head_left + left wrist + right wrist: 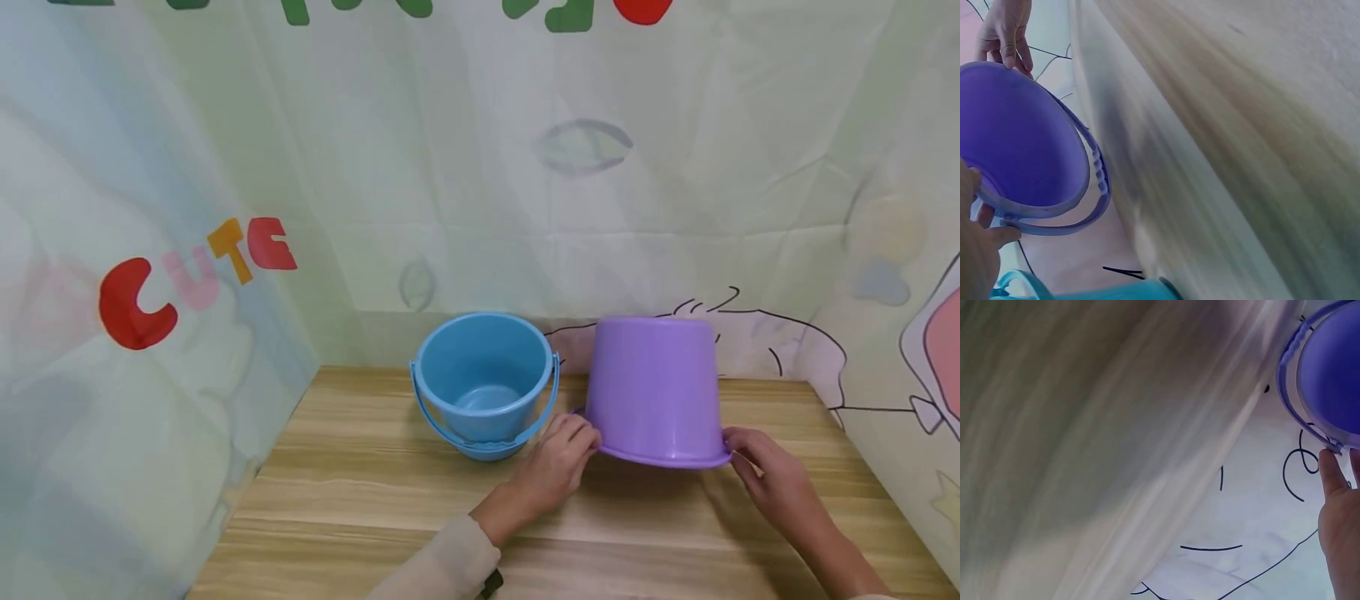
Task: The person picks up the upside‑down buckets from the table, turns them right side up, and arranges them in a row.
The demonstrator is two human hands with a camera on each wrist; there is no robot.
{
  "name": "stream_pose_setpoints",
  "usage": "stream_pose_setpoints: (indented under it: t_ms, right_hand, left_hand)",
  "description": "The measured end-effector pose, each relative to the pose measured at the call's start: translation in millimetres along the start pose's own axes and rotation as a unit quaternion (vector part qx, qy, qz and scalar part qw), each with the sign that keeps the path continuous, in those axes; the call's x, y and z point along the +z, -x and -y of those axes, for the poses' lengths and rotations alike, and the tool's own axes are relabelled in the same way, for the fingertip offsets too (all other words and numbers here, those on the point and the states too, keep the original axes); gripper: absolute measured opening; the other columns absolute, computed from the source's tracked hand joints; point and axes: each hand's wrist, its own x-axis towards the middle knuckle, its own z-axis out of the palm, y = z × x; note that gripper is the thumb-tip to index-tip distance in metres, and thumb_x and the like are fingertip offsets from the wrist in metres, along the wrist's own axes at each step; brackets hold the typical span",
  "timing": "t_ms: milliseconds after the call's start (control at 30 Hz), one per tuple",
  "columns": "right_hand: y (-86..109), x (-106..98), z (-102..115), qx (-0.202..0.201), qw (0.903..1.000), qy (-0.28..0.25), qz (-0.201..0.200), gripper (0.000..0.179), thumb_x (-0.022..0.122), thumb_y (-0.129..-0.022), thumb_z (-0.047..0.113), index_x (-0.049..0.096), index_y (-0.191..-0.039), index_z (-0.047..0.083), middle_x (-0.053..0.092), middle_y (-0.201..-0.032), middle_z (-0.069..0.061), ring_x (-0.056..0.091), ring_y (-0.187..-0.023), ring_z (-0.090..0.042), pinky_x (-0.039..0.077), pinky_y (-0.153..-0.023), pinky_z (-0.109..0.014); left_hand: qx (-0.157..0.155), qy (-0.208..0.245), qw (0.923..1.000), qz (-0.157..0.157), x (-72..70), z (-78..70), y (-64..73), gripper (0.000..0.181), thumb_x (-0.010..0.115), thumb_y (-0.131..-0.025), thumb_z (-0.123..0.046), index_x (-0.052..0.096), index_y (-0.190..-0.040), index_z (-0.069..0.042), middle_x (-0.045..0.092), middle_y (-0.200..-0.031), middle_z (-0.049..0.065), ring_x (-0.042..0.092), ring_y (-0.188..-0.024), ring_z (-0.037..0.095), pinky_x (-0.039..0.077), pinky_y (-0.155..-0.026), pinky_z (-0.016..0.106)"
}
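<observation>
A purple bucket (654, 392) is held mouth-down above the table, its opening tipped toward me. My left hand (558, 458) pinches its rim on the left, and my right hand (776, 487) pinches the rim on the right. In the left wrist view, the bucket's purple handle (1100, 178) hangs away from the rim, and the visible interior (1022, 137) holds nothing. A blue bucket (483, 392) stands upright just left of the purple one. Its handle (487, 443) lies lowered across its front.
A wood-grain table (360, 500) lies under both buckets. Behind it hangs a pale printed cloth (450, 167), with similar cloth walls at the left and right sides. The blue bucket stands close to the back cloth.
</observation>
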Motion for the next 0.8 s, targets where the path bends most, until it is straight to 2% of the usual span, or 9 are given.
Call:
stream_pose_setpoints:
  t_ms: [133,200,267,333,433,567,633,700,800]
  right_hand:
    - [-3.4,-2.0,4.9,0.022,0.9994,-0.024,-0.015,0.054,0.046,-0.107,0.043,0.064,-0.093,-0.006,0.07,-0.101,-0.017,0.052,-0.122,0.018,0.044,-0.097,-0.003]
    - [-5.3,-3.8,8.6,0.034,0.9985,-0.039,-0.019,0.052,0.048,-0.107,0.041,0.063,-0.093,-0.007,0.07,-0.107,-0.005,0.054,-0.12,0.017,0.046,-0.095,-0.004]
    - [-7.7,-6.2,13.4,0.049,0.9973,-0.05,-0.022,0.032,0.054,-0.107,0.02,0.062,-0.092,-0.007,0.067,-0.114,0.007,0.055,-0.119,0.016,0.048,-0.094,-0.005]
    - [-10.8,-8.1,18.6,0.066,0.9958,-0.058,-0.025,0.008,0.06,-0.099,-0.007,0.062,-0.092,-0.008,0.062,-0.12,0.017,0.056,-0.118,0.015,0.049,-0.093,-0.006]
    - [-15.7,-10.1,25.1,0.095,0.9931,-0.061,-0.03,0.031,0.062,-0.076,-0.036,0.06,-0.091,-0.009,0.059,-0.122,0.024,0.057,-0.117,0.015,0.049,-0.093,-0.007]
    - [-20.3,-11.2,29.9,0.118,0.9899,-0.067,-0.041,0.018,0.063,-0.084,-0.028,0.059,-0.093,-0.013,0.06,-0.121,0.026,0.059,-0.116,0.014,0.05,-0.093,-0.009]
    - [-22.1,-11.6,31.8,0.123,0.9891,-0.068,-0.044,0.006,0.062,-0.092,-0.018,0.058,-0.094,-0.014,0.059,-0.121,0.027,0.058,-0.117,0.014,0.05,-0.093,-0.008]
    - [-24.3,-11.5,34.2,0.123,0.9889,-0.065,-0.053,0.005,0.062,-0.095,-0.012,0.058,-0.095,-0.015,0.059,-0.122,0.028,0.059,-0.117,0.014,0.05,-0.093,-0.007]
    - [-29.0,-10.9,39.7,0.13,0.9874,-0.06,-0.067,0.008,0.062,-0.091,-0.018,0.059,-0.097,-0.015,0.059,-0.123,0.029,0.058,-0.116,0.014,0.049,-0.093,-0.006]
  left_hand:
    - [0.015,-0.011,0.9992,-0.036,-3.2,-1.6,-3.2,0.023,0.046,-0.11,-0.014,0.065,-0.099,-0.01,0.061,-0.099,-0.001,0.059,-0.1,0.016,0.052,-0.094,0.021]
    - [0.019,-0.011,0.9986,-0.047,-6.5,-2.8,-5.4,0.022,0.047,-0.11,-0.014,0.066,-0.098,-0.01,0.062,-0.098,0.0,0.06,-0.099,0.016,0.052,-0.093,0.021]
    - [0.022,-0.014,0.9982,-0.054,-10.1,-4.2,-7.8,0.021,0.049,-0.109,-0.013,0.067,-0.098,-0.01,0.062,-0.098,0.0,0.06,-0.099,0.016,0.052,-0.093,0.021]
    - [0.024,-0.014,0.9978,-0.06,-14.1,-5.7,-9.9,0.015,0.054,-0.107,-0.01,0.067,-0.098,-0.01,0.063,-0.098,0.0,0.06,-0.098,0.016,0.053,-0.093,0.021]
    - [0.025,-0.011,0.997,-0.072,-19.3,-6.9,-13.3,0.005,0.065,-0.099,-0.004,0.068,-0.099,-0.009,0.064,-0.099,0.001,0.061,-0.098,0.017,0.053,-0.094,0.021]
    - [0.025,0.003,0.9956,-0.09,-24.7,-7.0,-17.3,0.01,0.072,-0.093,0.0,0.067,-0.099,-0.007,0.064,-0.099,0.003,0.061,-0.096,0.018,0.054,-0.092,0.02]
    - [0.025,0.008,0.995,-0.096,-26.8,-6.5,-18.9,0.007,0.068,-0.096,0.0,0.067,-0.099,-0.006,0.064,-0.099,0.004,0.061,-0.096,0.019,0.054,-0.091,0.02]
    - [0.024,0.014,0.9948,-0.098,-29.0,-6.0,-20.0,0.005,0.064,-0.1,-0.002,0.067,-0.1,-0.005,0.063,-0.1,0.005,0.061,-0.096,0.019,0.054,-0.091,0.02]
    - [0.024,0.021,0.9938,-0.106,-33.1,-5.1,-22.6,0.009,0.059,-0.103,-0.004,0.067,-0.101,-0.004,0.064,-0.1,0.005,0.061,-0.097,0.019,0.055,-0.091,0.02]
